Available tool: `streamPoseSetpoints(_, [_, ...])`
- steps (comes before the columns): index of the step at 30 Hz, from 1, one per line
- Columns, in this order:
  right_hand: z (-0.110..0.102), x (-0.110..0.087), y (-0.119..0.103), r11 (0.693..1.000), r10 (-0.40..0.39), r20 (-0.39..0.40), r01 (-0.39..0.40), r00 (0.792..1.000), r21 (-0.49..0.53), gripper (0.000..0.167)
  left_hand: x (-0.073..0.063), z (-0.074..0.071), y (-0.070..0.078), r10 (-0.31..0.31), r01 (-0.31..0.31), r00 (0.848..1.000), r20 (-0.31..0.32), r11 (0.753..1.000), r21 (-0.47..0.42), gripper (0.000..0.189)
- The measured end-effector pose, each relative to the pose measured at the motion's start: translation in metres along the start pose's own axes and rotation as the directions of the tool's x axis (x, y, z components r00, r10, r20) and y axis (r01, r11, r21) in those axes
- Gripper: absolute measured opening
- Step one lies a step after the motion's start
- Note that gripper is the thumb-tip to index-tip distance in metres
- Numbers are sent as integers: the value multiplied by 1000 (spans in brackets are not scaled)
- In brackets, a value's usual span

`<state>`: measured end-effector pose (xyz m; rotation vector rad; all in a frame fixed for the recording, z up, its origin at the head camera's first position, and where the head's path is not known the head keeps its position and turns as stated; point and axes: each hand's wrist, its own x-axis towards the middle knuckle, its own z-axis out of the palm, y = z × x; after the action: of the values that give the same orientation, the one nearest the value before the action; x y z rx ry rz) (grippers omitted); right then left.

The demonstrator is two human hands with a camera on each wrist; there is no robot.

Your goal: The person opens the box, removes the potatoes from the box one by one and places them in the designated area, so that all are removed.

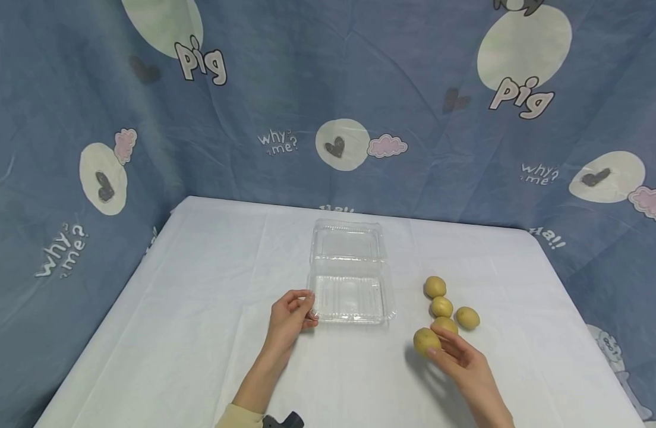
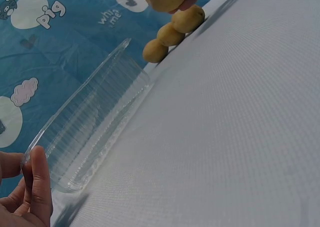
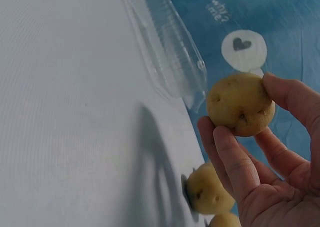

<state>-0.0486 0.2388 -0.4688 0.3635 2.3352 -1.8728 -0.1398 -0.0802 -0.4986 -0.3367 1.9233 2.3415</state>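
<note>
A clear plastic clamshell container (image 1: 349,297) lies with its lid (image 1: 348,241) folded back toward the far side. My left hand (image 1: 292,316) pinches the near left rim of its base between thumb and fingers, seen closely in the left wrist view, where the container (image 2: 95,122) looks empty. In my right hand (image 1: 464,362), a small yellow potato (image 1: 426,341) is held between thumb and fingertips, raised above the table. The right wrist view shows this potato (image 3: 240,104) with dark eyes on its skin. Other potatoes (image 1: 442,307) lie just beyond the right hand.
A white cloth (image 1: 199,285) covers the table. One potato (image 1: 467,318) sits to the right of a short line of several. Blue printed fabric (image 1: 285,89) hangs behind the table and along both sides.
</note>
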Motion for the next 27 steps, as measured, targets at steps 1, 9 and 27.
streamPoseSetpoints(1, [-1, 0, 1, 1000, -1, -7, 1, 1000, -1, 53, 0, 0, 0, -2, 2, 1000, -1, 1000, 1, 28])
streamPoseSetpoints(9, [-11, -2, 6, 998, 43, -67, -46, 997, -45, 56, 1, -1, -1, -16, 16, 1000, -1, 1000, -2, 27])
streamPoseSetpoints(27, [-36, -3, 11, 983, 161, -119, -169, 980, -65, 71, 0, 0, 0, 3, -3, 1000, -6, 1000, 6, 27])
